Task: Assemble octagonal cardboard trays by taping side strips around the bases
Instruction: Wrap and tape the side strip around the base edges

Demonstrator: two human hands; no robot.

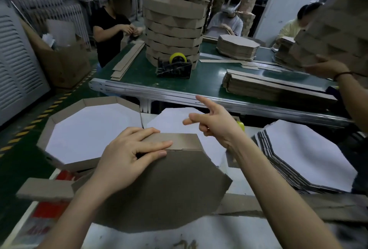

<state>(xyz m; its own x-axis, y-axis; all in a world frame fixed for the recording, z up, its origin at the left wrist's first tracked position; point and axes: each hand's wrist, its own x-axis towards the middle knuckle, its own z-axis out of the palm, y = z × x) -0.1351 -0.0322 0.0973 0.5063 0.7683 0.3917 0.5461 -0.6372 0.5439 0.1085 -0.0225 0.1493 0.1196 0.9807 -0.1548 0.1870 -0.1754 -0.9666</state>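
Base (163,185) under left hand (127,157); strip (179,141) pressed

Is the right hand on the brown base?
No, the right hand hovers clear of the brown base; only the left hand rests on it.

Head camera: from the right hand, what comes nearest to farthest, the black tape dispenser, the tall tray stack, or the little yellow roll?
1. little yellow roll, just beside the right hand.
2. black tape dispenser, across on the green belt.
3. tall tray stack, behind the dispenser.
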